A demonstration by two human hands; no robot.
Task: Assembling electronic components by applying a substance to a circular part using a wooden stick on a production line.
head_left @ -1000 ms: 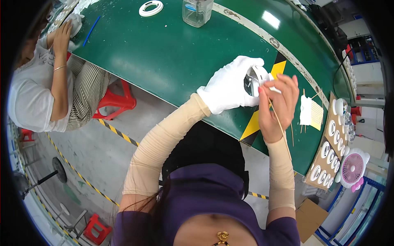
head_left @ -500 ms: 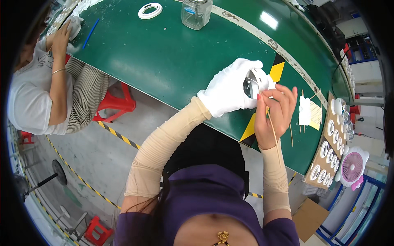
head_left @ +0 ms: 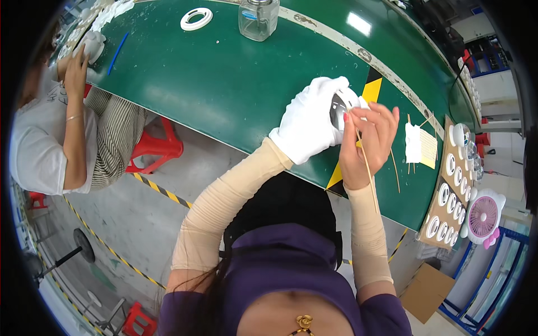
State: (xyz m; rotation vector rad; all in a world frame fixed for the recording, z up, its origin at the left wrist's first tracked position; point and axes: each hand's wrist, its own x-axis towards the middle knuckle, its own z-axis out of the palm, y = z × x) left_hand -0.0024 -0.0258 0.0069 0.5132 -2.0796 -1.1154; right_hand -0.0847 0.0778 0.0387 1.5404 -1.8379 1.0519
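1. At a green workbench (head_left: 224, 84), a seated worker's white-gloved left hand (head_left: 308, 126) wraps around a small round part (head_left: 343, 106) with a white rim and a dark, glassy face, lifted just above the bench edge.

2. The bare right hand (head_left: 367, 140) pinches a thin wooden stick (head_left: 367, 168) between thumb and fingers, the upper tip meeting the part's face and the long tail running down past the wrist.

3. Judged from this grip, the stick looks the weak link: pressed too hard or at a slant, it could bend, snap or skid across the glassy face and mark it.

4. The part sits over the bench's rim, near the yellow-and-black tape (head_left: 367, 92); should the glove slip on the smooth rim, it would likely fall to the concrete floor (head_left: 129, 213) rather than the bench.

5. The trailing end of the stick could catch the sleeve and jolt the tip off its spot.

6. To the right lie spare sticks (head_left: 395, 168), a white cloth (head_left: 413, 143), a brown tray of white rings (head_left: 448, 196) and a small pink fan (head_left: 483, 215); a clear jar (head_left: 258, 19) and a loose white ring (head_left: 196, 18) stand farther off.

7. A second person (head_left: 50, 140) works at the bench's left end, well apart.
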